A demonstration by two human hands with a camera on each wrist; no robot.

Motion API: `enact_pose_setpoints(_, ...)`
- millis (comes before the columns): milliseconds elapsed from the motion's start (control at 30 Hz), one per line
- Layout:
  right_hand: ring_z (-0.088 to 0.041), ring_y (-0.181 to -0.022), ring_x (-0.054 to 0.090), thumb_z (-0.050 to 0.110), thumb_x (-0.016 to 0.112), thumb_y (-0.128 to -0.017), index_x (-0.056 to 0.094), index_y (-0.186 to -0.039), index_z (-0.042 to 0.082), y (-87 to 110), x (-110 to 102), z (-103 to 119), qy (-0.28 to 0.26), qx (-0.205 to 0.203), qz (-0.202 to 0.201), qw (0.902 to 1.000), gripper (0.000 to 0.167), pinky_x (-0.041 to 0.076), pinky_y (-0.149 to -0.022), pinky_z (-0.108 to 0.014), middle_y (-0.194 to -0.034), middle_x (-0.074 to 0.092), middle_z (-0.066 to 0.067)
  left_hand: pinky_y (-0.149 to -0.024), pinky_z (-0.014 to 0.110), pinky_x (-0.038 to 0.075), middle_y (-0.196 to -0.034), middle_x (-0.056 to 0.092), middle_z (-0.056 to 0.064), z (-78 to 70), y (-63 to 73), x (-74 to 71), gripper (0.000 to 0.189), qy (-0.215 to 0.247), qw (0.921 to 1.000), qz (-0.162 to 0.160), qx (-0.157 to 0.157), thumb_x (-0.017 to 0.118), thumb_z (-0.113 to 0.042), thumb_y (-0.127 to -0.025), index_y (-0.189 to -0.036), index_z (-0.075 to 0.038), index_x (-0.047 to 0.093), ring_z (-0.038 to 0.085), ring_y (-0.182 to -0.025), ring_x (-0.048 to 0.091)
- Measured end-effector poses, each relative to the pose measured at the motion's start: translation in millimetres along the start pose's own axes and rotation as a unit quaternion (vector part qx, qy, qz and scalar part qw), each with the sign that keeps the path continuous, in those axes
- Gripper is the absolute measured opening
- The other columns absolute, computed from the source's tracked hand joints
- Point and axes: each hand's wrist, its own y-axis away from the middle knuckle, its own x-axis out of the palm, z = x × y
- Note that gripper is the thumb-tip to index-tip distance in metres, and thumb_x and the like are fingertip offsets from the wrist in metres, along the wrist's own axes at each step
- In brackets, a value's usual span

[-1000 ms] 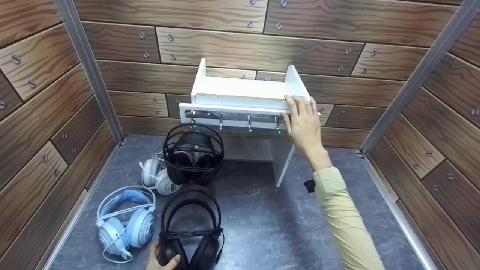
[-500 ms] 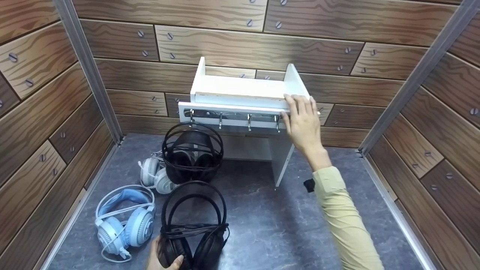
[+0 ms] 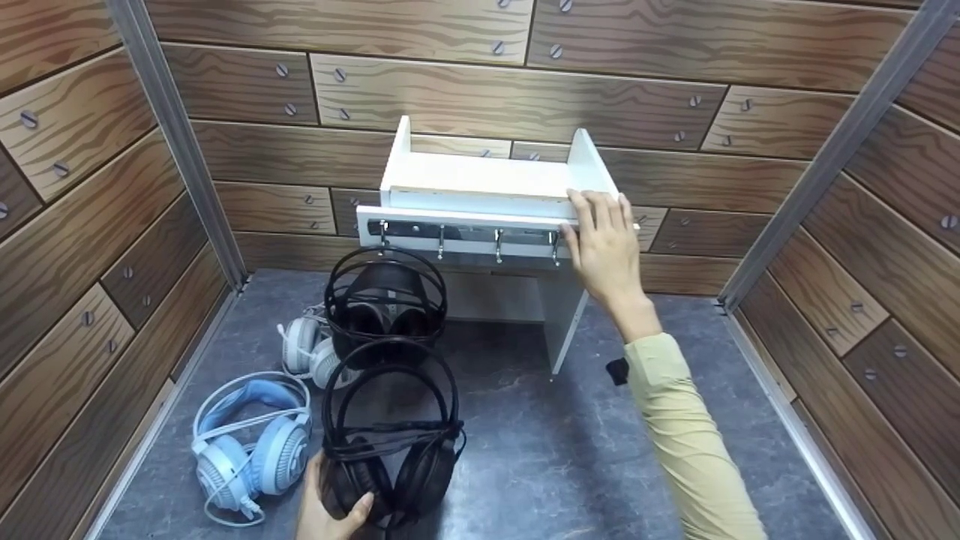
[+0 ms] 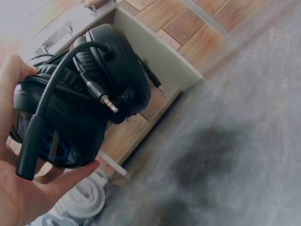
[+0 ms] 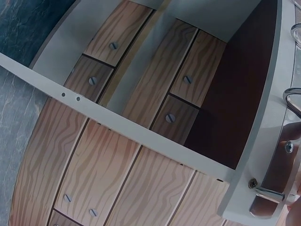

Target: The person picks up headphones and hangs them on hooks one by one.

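Low in the head view, my left hand grips a black headset by one ear cup, its headband uppermost. The left wrist view shows its boom microphone and a dangling audio plug. My right hand rests on the front right corner of a white rack, fingers laid over the top edge of the hook rail. A second black headset hangs at the leftmost hook. The held headset's band overlaps it in the head view; I cannot tell whether they touch.
On the grey floor at left lie a light blue headset and white headphones, partly hidden behind the hanging headset. Metal hooks line the rail. Wood-patterned walls enclose three sides. A small black object sits by the right sleeve.
My left hand has carried the black headset up and slightly right, toward the rack. My right hand and the rack stay where they were.
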Motion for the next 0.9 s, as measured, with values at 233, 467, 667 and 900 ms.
enact_pose_setpoints(233, -0.035, -0.129, 0.045, 0.036, 0.041, -0.108, 0.046, -0.145, 0.008, -0.5, 1, -1, 0.004, -0.008, -0.019, 0.9998, 0.047, 0.024, -0.119, -0.055, -0.132, 0.052, -0.018, -0.103, 0.005, 0.028, -0.138, 0.053, 0.029, -21.2, -16.2, 11.2, 0.088, -0.014, 0.9988, -0.023, -0.041, 0.083, -0.006, -0.064, -0.140, 0.012, 0.040, -0.015, -0.120, 0.039)
enact_pose_setpoints(467, -0.036, -0.128, 0.047, 0.037, 0.042, -0.107, 0.047, -0.144, 0.008, -0.4, 3, -1, 0.003, -0.010, -0.023, 0.9997, 0.047, 0.024, -0.119, -0.054, -0.131, 0.053, -0.019, -0.107, 0.007, 0.028, -0.146, 0.048, 0.024, -35.1, -36.1, 19.1, 0.090, 0.004, 0.9986, -0.029, -0.045, 0.085, -0.006, -0.069, -0.144, 0.008, 0.038, 0.013, -0.135, 0.044)
enact_pose_setpoints(667, -0.035, -0.128, 0.046, 0.037, 0.043, -0.107, 0.047, -0.144, 0.009, -0.5, 4, -1, 0.001, -0.008, -0.019, 0.9998, 0.047, 0.022, -0.121, -0.052, -0.131, 0.052, -0.018, -0.109, 0.010, 0.028, -0.146, 0.049, 0.023, -45.9, -52.9, 24.5, 0.090, 0.028, 0.9989, -0.033, -0.018, 0.084, -0.003, -0.069, -0.145, 0.007, 0.038, 0.007, -0.134, 0.044)
enact_pose_setpoints(900, -0.035, -0.128, 0.046, 0.037, 0.045, -0.106, 0.048, -0.143, 0.009, 0.3, 6, -3, -0.005, -0.010, -0.030, 0.9995, 0.046, 0.022, -0.121, -0.052, -0.130, 0.052, -0.017, -0.109, 0.010, 0.029, -0.144, 0.052, 0.019, -56.3, -72.4, 29.6, 0.088, 0.009, 0.9994, -0.030, 0.012, 0.085, -0.005, -0.068, -0.144, 0.004, 0.041, 0.004, -0.131, 0.045)
